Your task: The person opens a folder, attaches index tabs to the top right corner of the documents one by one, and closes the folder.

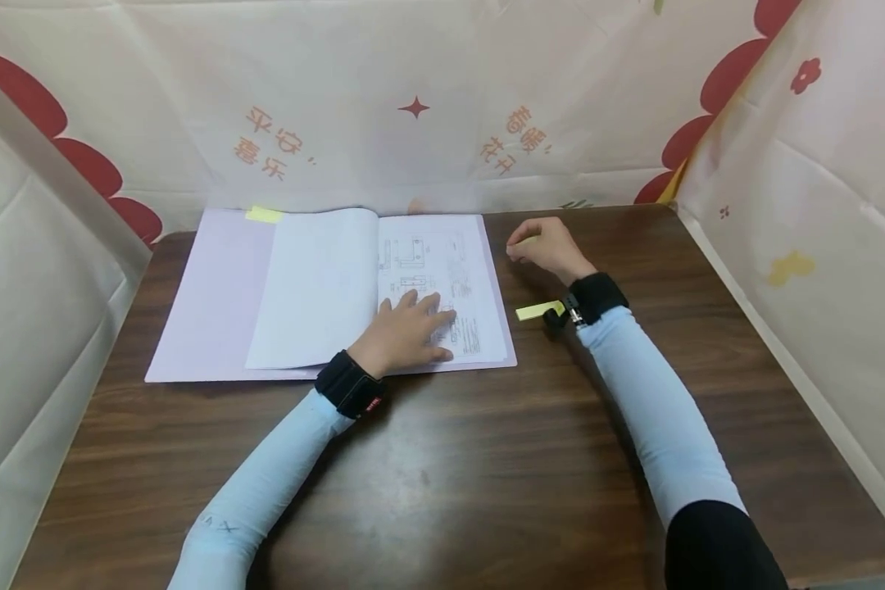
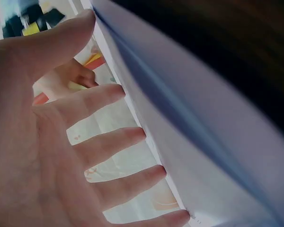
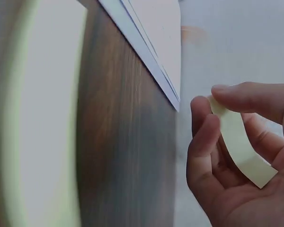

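A lilac folder (image 1: pixel 206 299) lies spread on the table with its papers opened, a blank page (image 1: pixel 320 287) at left and a sheet with printed drawings (image 1: pixel 435 254) at right. My left hand (image 1: pixel 407 334) rests on the printed sheet, fingers spread. Beyond the folder's right edge, my right hand (image 1: pixel 549 247) pinches a pale yellow sticky note strip (image 3: pixel 241 146) between thumb and fingertips; the strip bends back toward the palm. Under the right wrist lies another yellow strip (image 1: pixel 537 311), large and blurred in the right wrist view.
A yellow tab (image 1: pixel 264 215) sticks out at the folder's top edge. The brown wooden table (image 1: pixel 428 492) ends against a pale printed cloth (image 1: pixel 369 65) at the back, with more cloth hanging along both sides.
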Demonstrator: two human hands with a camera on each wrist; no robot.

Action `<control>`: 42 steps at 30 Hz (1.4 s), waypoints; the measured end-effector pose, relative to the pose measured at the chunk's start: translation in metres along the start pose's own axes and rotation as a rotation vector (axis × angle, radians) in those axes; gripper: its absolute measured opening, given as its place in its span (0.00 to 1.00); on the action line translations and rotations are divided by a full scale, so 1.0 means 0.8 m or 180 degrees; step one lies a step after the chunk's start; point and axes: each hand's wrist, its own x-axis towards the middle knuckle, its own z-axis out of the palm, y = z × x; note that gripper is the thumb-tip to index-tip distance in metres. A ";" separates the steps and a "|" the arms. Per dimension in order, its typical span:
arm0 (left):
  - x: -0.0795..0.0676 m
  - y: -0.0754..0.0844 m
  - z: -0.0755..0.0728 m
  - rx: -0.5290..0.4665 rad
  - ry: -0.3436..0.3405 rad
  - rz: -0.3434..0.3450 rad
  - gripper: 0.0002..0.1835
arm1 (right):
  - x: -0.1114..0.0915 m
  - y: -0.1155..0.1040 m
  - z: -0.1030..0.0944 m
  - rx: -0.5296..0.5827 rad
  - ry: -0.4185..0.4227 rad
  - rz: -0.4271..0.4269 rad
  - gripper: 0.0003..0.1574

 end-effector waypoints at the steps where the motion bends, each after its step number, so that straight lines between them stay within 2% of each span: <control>1: 0.000 0.000 0.000 -0.0015 -0.0029 -0.0003 0.39 | 0.010 -0.001 0.003 0.0043 -0.0005 0.0055 0.10; 8: -0.001 0.000 -0.002 -0.0151 -0.0186 -0.0030 0.40 | 0.065 -0.009 0.027 0.0358 0.0065 0.0349 0.15; 11: -0.002 -0.002 -0.001 -0.0188 -0.0205 -0.0044 0.40 | 0.081 -0.011 0.035 0.0445 0.0096 0.0369 0.17; 15: -0.001 -0.002 0.000 -0.0200 -0.0199 -0.0043 0.40 | 0.092 -0.016 0.040 0.0498 0.0145 0.0371 0.16; 19: -0.002 -0.003 0.003 -0.0187 -0.0202 -0.0092 0.40 | 0.112 -0.022 0.051 0.0436 0.0079 0.0418 0.14; 23: -0.001 -0.001 0.004 -0.0137 -0.0190 -0.0067 0.40 | 0.131 -0.022 0.056 0.0228 0.0083 0.0445 0.13; 30: 0.001 -0.004 0.000 -0.0059 -0.0214 -0.0081 0.40 | 0.131 -0.035 0.059 0.0080 0.0311 0.0491 0.13; 42: 0.000 -0.002 -0.002 -0.0079 -0.0249 -0.0105 0.41 | 0.146 -0.030 0.071 -0.0020 0.0341 0.0570 0.13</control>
